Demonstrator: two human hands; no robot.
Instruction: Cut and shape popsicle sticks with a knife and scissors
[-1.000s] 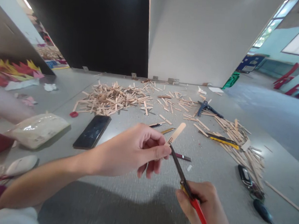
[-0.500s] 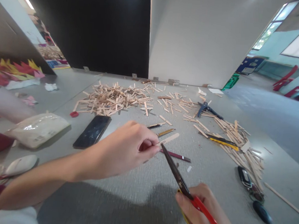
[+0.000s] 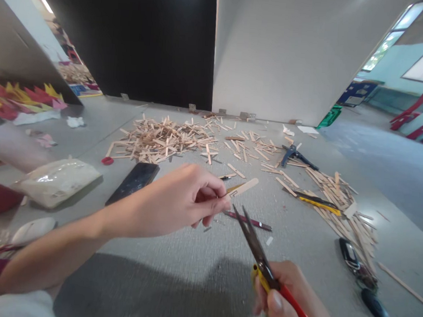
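Between thumb and fingertips, my left hand (image 3: 187,198) pinches a flat wooden craft stick (image 3: 247,186), which carries a dark angular mark near my fingers. My right hand (image 3: 289,292) is closed round the red and yellow handles of a pair of scissors (image 3: 255,251). The scissor blades are slightly apart and point up towards the stick, just short of it. Under the stick and my left hand lie a dark red pen-like tool (image 3: 252,222) and a gold one, partly covered. A black phone (image 3: 133,183) rests behind my left forearm.
A heap of craft sticks (image 3: 158,140) lies at the back left, more sticks (image 3: 330,191) at right. Blue-handled pliers (image 3: 294,157), a yellow cutter (image 3: 319,203), keys (image 3: 351,255) and a screwdriver (image 3: 373,305) are on the right. A plastic packet (image 3: 59,181) lies left.
The scissor blades have drawn back from the stick and parted. My left hand has lifted the stick slightly, and its marked face now shows more.
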